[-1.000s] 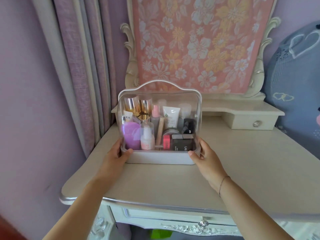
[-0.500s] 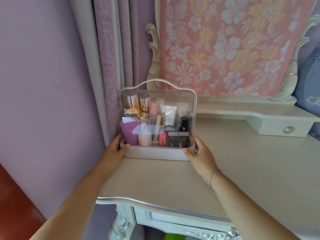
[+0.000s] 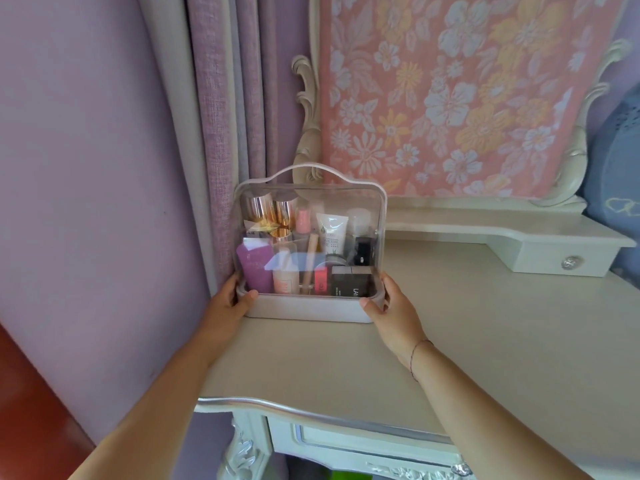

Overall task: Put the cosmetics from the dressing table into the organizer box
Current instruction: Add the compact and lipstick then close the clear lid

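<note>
The organizer box (image 3: 304, 311) stands upright at the ten o'clock corner of the dressing table (image 3: 485, 341), just beside the curtain (image 3: 214, 133), with the cosmetics (image 3: 254, 271) packed behind its clear front. The left hand (image 3: 227, 306) grips its eight o'clock corner, thumb on the front. The right hand (image 3: 391, 313) grips the four o'clock corner likewise.

Cream dressing table (image 3: 485, 341); organizer box (image 3: 308, 310) on back-left corner.
</note>
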`<state>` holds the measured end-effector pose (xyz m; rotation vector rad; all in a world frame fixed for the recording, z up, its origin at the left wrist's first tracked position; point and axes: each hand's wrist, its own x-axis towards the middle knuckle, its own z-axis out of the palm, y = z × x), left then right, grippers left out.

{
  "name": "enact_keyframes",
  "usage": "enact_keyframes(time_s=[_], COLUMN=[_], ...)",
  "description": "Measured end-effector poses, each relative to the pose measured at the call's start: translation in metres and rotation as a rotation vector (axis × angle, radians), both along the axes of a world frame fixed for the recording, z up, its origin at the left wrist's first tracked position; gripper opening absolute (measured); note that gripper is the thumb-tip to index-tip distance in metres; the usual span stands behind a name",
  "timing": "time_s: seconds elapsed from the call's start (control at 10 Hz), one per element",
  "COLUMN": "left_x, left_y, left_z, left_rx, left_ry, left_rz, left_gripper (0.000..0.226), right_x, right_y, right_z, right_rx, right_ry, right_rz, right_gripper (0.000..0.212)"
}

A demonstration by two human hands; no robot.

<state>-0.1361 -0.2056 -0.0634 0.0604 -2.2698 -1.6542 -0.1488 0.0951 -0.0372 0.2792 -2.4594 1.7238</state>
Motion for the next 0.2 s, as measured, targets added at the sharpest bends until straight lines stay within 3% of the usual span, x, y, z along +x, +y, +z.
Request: enact_keyframes(time_s=[0.1,0.2], left_x=[0.006,0.027], left_y=[0.012,0.035], left_z=[0.006,0.017], left_rx=[-0.023,-0.060], left_ry=[0.029,0.061], left_rz=[0.102,0.224], left_gripper=[0.052,0.049], right_x=[0.003,0.015], right_y=[-0.001,-0.002], right_z=[0.001,0.001], right_rx=[-0.030,-0.075], right_ry=[0.000,-0.036], right_rz=[-0.011,-0.044], right_gripper=[0.051,0.062])
